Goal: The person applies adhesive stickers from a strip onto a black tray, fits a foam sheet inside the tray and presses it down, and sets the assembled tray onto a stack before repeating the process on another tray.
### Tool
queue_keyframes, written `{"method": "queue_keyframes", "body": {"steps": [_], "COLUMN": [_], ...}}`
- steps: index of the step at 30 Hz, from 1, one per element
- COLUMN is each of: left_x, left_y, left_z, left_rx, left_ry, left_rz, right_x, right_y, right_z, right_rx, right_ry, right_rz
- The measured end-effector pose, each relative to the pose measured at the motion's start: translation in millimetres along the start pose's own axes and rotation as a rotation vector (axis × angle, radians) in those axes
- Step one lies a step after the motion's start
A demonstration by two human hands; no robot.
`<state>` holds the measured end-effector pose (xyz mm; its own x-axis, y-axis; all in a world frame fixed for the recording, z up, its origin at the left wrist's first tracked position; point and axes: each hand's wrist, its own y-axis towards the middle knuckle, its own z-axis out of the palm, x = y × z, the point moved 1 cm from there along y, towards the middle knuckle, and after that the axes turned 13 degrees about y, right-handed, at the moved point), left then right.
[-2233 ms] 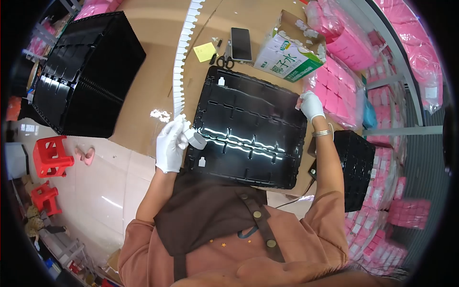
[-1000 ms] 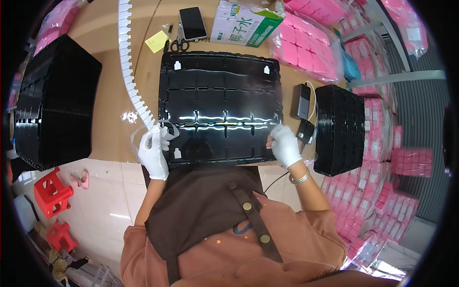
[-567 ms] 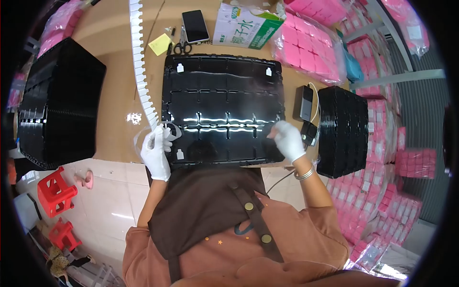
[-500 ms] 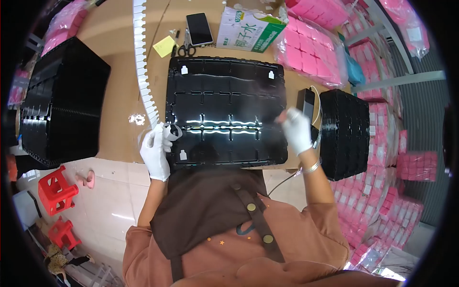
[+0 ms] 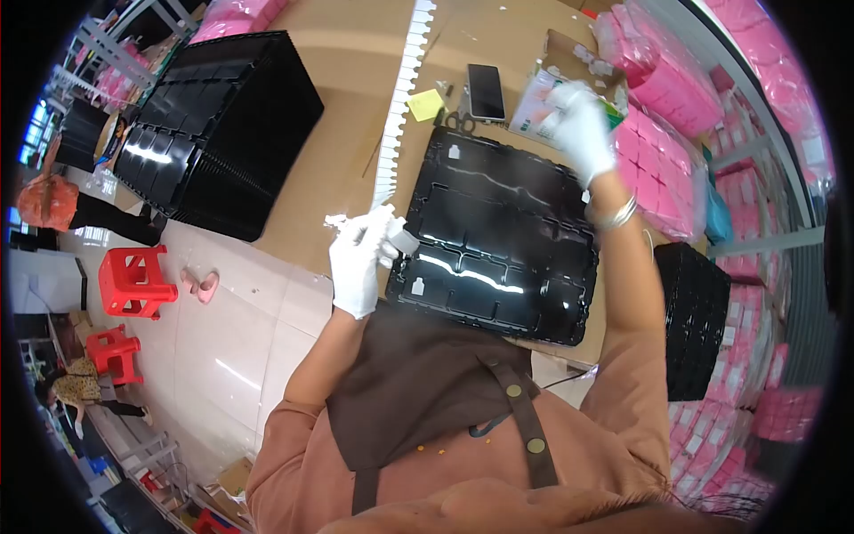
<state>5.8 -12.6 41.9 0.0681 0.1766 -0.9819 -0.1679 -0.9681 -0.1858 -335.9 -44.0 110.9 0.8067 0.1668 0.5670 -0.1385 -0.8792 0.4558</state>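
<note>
Hands were well apart: the gloved left hand (image 5: 358,260) pinched a label strip (image 5: 397,133) at the left edge of the black tray (image 5: 511,209); the right hand (image 5: 583,135), blurred, hung before the carton (image 5: 531,105), its grip impossible to tell. The tray lay flat on the table (image 5: 342,147), labels (image 5: 418,286) near its two left corners. Labelling seemed the step in hand; the next move probably called for easing one label off the strip. Beyond lay a phone (image 5: 486,92).

No text is legible, even on the carton (image 5: 534,105).
</note>
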Motion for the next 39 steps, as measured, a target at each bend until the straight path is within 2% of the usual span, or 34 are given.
{"method": "queue_keyframes", "body": {"steps": [1, 2, 3, 5, 8, 11, 14, 17, 18, 21, 23, 25, 27, 28, 32, 35, 36, 39], "left_x": [-0.9, 0.0, 2.3, 4.7, 4.8, 8.2, 14.5, 16.5, 17.9, 20.6, 31.1, 63.0, 77.3, 81.0, 84.7, 91.0, 93.5, 91.0], "left_y": [-0.8, -0.8, -0.8, -1.9, -5.9, -13.5, -19.5, -10.3, -9.6, -7.5, -4.1, 2.7, -0.1, -2.8, -6.5, -6.6, -7.4, -11.6], "left_z": [0.5, 0.1, 0.5, 1.6, 5.2, 12.4, 18.7, 24.0, 26.3, 29.7, 30.7, 20.6, 15.4, 15.0, 19.2, 21.3, 22.0, 24.4], "left_rx": [0.008, 0.013, 0.020, 0.029, 0.036, 0.078, 0.142, 0.149, 0.145, 0.159, 0.096, 0.067, 0.039, 0.007, -0.014, -0.011, -0.011, -0.011], "left_ry": [-0.003, 0.010, 0.025, 0.039, 0.060, 0.077, 0.092, -0.015, -0.006, 0.042, 0.101, 0.177, 0.221, 0.248, 0.275, 0.323, 0.332, 0.368], "left_rz": [-0.007, 0.011, 0.028, 0.065, 0.107, 0.097, 0.101, 0.015, 0.044, 0.010, -0.018, 0.033, -0.038, -0.025, 0.046, 0.100, 0.132, 0.195], "right_x": [48.6, 74.4, 97.8, 123.7, 128.9, 120.3, 109.9, 109.2, 114.4, 101.9, 85.6, 57.7, 39.3, 29.8, 12.5, 14.0, 20.6, 21.4], "right_y": [-21.9, -48.1, -69.0, -95.1, -107.9, -115.9, -136.6, -150.9, -151.7, -172.4, -196.0, -233.3, -269.9, -287.6, -329.1, -313.8, -299.7, -263.0], "right_z": [25.8, 47.0, 63.2, 81.9, 92.5, 93.0, 101.1, 89.8, 74.2, 43.4, 13.6, -14.0, -35.4, -39.0, -27.4, -18.3, -20.4, -29.4], "right_rx": [0.112, 0.240, 0.376, 0.448, 0.417, 0.406, 0.359, 0.194, 0.169, 0.042, -0.043, -0.082, -0.107, -0.107, -0.056, 0.045, 0.147, 0.456], "right_ry": [0.093, 0.436, 0.631, 0.906, 0.943, 0.896, 1.006, 1.150, 1.184, 1.076, 0.906, 0.790, 0.635, 0.450, 0.292, -0.090, -0.222, -0.291], "right_rz": [-0.014, 0.098, 0.226, 0.460, 0.566, 0.498, 0.601, 0.562, 0.559, 0.538, 0.585, 0.624, 0.788, 0.793, 0.948, 0.799, 0.858, 0.982]}}
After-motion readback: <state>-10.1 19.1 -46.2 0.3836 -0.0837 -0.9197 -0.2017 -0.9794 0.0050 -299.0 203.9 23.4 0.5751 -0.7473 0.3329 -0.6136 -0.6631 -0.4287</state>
